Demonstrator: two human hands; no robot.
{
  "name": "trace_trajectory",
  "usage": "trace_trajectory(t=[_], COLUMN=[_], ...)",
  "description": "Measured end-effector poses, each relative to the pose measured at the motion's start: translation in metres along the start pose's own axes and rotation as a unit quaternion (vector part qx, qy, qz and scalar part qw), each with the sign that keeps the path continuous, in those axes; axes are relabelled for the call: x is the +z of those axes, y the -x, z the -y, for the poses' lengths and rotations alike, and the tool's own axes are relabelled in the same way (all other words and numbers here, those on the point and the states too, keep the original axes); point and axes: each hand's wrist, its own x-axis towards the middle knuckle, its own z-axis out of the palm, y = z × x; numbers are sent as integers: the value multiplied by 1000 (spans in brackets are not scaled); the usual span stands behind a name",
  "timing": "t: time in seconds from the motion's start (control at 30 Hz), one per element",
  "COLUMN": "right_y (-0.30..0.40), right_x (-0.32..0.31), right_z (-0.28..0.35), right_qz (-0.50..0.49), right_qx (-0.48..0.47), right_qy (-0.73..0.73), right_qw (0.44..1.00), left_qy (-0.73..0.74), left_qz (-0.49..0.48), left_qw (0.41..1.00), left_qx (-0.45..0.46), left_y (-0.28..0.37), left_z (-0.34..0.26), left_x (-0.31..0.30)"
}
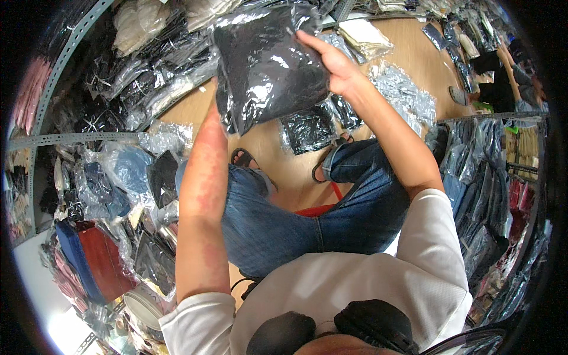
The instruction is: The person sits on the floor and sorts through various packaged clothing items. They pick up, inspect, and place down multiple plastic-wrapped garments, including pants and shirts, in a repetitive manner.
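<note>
In the head view I hold up a folded black garment in a clear plastic bag [270,66], at the upper middle. My right hand [335,62] grips its right edge, with the fingers along the plastic. On the left side the bag covers nearly all of my left hand [214,95], so its fingers and its grip cannot be made out. Under the bag, on the wooden floor, lies another black item in clear plastic [309,128], between and in front of my sandalled feet.
Metal shelving [66,140] packed with bagged garments stands at the left; another rack [492,116] stands at the right. Bagged cream cloth [364,39] and grey bagged items [401,93] lie on the floor. A red stool [314,210] is beneath me. Another person [517,82] is at the upper right.
</note>
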Motion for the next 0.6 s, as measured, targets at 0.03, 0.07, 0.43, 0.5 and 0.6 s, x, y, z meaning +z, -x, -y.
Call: trace_trajectory(t=[0.03, 0.07, 0.43, 0.5, 0.6], right_y=[1, 1, 23, 19, -4], right_x=[-1, -10, -68, -93, -181], right_z=[5, 13, 34, 24, -16], right_qz=[29, 9, -117, -153, -161], right_qx=[-22, -35, 4, 141, 245], right_qy=[4, -4, 217, 297, 377], right_qw=[999, 999, 969, 932, 879], left_qy=[-102, -205, 120, -11, -80], left_qz=[1, 24, 103, 70, 44], left_qw=[995, 978, 982, 981, 950], left_qx=[-3, -16, -100, -180, -300], left_y=[-3, -16, -28, -26, -42], left_z=[-6, -12, -29, 10, 94], left_x=[-10, -12, 62, 54, 27])
